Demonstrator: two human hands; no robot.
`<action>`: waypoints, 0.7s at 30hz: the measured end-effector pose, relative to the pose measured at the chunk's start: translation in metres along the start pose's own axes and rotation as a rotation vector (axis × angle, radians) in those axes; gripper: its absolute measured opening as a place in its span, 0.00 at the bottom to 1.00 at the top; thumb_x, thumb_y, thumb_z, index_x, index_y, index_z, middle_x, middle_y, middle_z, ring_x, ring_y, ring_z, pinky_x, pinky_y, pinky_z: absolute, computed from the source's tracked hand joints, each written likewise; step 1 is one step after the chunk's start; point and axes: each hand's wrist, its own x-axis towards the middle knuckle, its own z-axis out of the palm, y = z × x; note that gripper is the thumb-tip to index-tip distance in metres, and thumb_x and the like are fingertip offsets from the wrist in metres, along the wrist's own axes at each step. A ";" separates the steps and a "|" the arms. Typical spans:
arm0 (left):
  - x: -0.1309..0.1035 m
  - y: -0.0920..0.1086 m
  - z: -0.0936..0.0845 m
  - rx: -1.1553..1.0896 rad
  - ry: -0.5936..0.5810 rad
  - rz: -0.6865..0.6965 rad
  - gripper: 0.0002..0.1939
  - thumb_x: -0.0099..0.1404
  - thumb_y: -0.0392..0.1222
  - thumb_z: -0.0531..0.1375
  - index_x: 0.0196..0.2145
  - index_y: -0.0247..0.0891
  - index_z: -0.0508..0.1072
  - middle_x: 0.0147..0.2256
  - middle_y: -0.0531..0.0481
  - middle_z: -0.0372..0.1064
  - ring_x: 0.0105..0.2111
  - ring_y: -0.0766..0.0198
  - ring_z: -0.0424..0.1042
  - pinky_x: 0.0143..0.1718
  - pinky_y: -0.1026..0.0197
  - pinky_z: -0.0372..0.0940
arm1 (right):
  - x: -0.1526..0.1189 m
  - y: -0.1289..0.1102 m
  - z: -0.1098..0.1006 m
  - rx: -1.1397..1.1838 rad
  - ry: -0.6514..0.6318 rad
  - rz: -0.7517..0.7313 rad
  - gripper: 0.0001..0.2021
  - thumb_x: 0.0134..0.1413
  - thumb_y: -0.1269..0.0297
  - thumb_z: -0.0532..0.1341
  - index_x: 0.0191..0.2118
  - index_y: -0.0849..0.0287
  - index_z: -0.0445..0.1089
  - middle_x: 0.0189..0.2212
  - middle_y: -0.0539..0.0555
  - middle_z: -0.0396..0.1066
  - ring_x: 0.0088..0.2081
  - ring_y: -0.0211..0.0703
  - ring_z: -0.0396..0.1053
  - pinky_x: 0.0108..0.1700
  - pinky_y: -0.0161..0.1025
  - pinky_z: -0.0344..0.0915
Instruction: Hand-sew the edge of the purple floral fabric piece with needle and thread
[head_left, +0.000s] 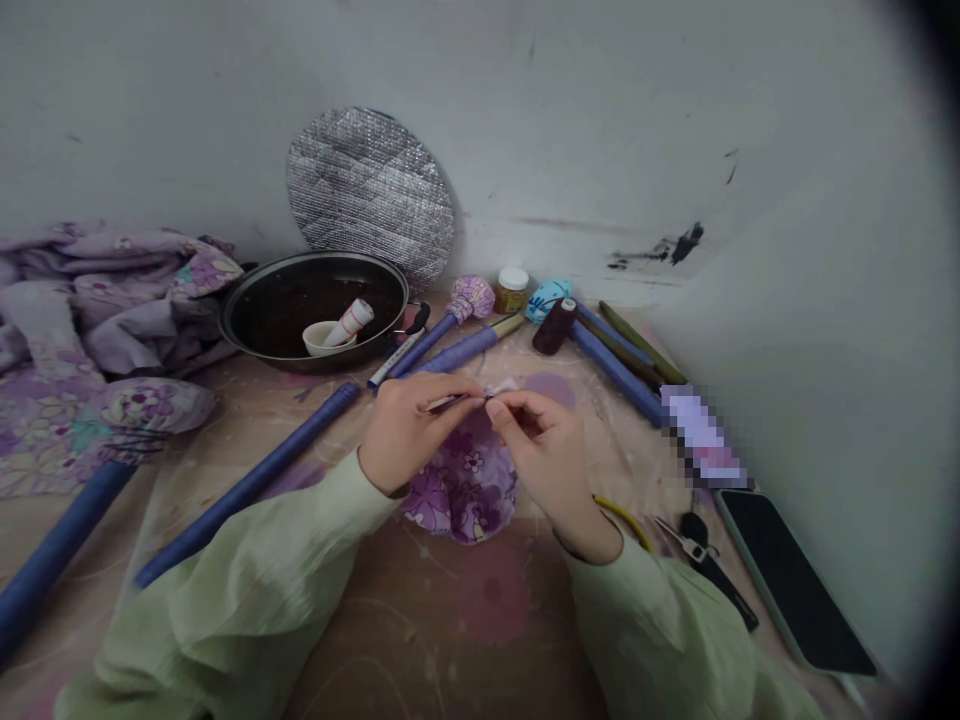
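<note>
A purple floral cloth hangs between my two hands above the table, its lower edge rounded and wavy. My left hand pinches the gathered top edge with thumb and forefinger. Thumb and fingertips of my right hand are closed on the same edge, almost touching the left. Something thin and dark shows by the left fingers, too small to name. Beyond the hands stands a dark thread spool. A blue-wrapped stick lies left of my left hand.
At the back are a black pan holding a small cup, a silver round mat against the wall, and a lidded jar. Bunched fabric lies left. Thread snips and a phone lie right.
</note>
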 end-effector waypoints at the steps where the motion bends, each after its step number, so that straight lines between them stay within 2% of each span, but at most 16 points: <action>1: 0.000 0.000 0.000 0.000 0.004 0.003 0.04 0.62 0.37 0.63 0.32 0.37 0.79 0.31 0.50 0.80 0.31 0.63 0.78 0.36 0.63 0.71 | 0.000 0.000 0.000 0.006 0.004 0.004 0.06 0.50 0.63 0.61 0.27 0.58 0.73 0.21 0.49 0.72 0.22 0.35 0.65 0.26 0.34 0.62; 7: 0.001 0.000 -0.002 0.015 0.018 -0.038 0.03 0.61 0.38 0.64 0.32 0.38 0.79 0.31 0.50 0.80 0.31 0.62 0.78 0.37 0.62 0.72 | 0.001 -0.002 0.001 0.118 -0.047 0.122 0.08 0.49 0.59 0.63 0.30 0.58 0.74 0.21 0.49 0.73 0.21 0.35 0.67 0.23 0.34 0.64; 13: 0.001 -0.002 -0.002 0.058 0.068 -0.012 0.02 0.59 0.37 0.66 0.32 0.38 0.78 0.31 0.51 0.79 0.32 0.62 0.78 0.36 0.62 0.71 | 0.001 -0.007 -0.003 0.049 -0.068 0.148 0.08 0.48 0.60 0.63 0.31 0.58 0.75 0.24 0.52 0.76 0.24 0.39 0.72 0.23 0.34 0.65; 16: 0.000 -0.002 -0.002 0.104 0.087 0.085 0.02 0.61 0.36 0.65 0.33 0.37 0.77 0.32 0.50 0.79 0.32 0.63 0.77 0.37 0.62 0.70 | -0.001 -0.007 -0.005 0.031 -0.085 0.115 0.08 0.50 0.60 0.62 0.31 0.59 0.74 0.24 0.52 0.76 0.24 0.39 0.72 0.23 0.34 0.65; 21: -0.001 -0.001 -0.002 0.147 0.111 0.348 0.03 0.63 0.31 0.61 0.36 0.35 0.74 0.34 0.47 0.78 0.36 0.62 0.76 0.40 0.59 0.69 | -0.005 -0.008 -0.006 -0.015 -0.054 0.017 0.07 0.53 0.62 0.61 0.31 0.58 0.74 0.23 0.51 0.75 0.25 0.38 0.72 0.25 0.35 0.67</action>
